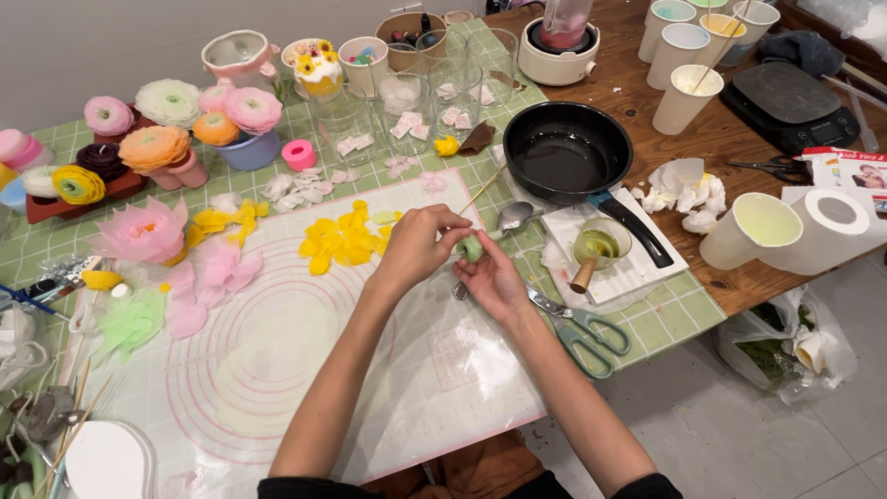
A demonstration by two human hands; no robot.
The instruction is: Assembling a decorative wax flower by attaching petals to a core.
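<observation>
Both hands meet over the white mat (388, 370), right at the middle of the table (684, 310). The left hand (414, 246) curls in from above, its fingers (450, 225) pressed together and pinching a small pale green piece (472, 247). The right hand (492, 282) cups under it, fingers bent up and touching the same piece from below, so the piece sits squeezed between the two hands, just above the mat's far edge.

Just beyond the hands, a spoon (513, 218) lies with its bowl turned toward the black pan (564, 152). Yellow petals (340, 238) are scattered on the mat just left of the left hand, and pink petals (205, 277) lie farther left beside a big pink flower (143, 231). Green-handled scissors (584, 328) rest near the right wrist. To the right, a small cup (599, 248) of greenish liquid stands on a white tray (637, 268), next to the pan's handle. Finished flowers (152, 148) line the back left; a paper roll (827, 226) lies on the far right.
</observation>
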